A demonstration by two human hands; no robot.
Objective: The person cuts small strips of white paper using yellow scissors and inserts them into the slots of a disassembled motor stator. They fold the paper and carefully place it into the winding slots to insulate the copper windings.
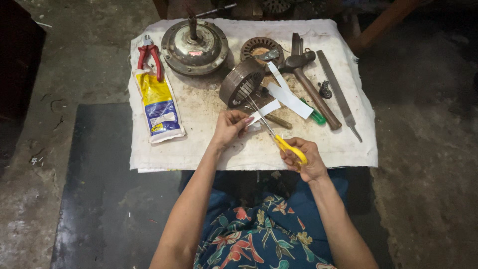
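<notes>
Two hands over cloth-covered bench (199,149): left hand (228,128) pinching white paper strip (264,112); right hand (306,160) clenched on yellow-handled scissors (281,142), blades at strip.

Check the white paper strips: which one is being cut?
The small strip pinched in the left hand, with the yellow-handled scissors in the right hand at it. The longer strips lie loose by the slotted metal ring.

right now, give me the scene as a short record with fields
left hand: pinches a white paper strip
right hand: holds yellow-handled scissors, blades at the strip
behind the strip: ribbed metal ring, hammer, file
far left: red pliers, yellow and blue pouch
surface: white cloth
</notes>
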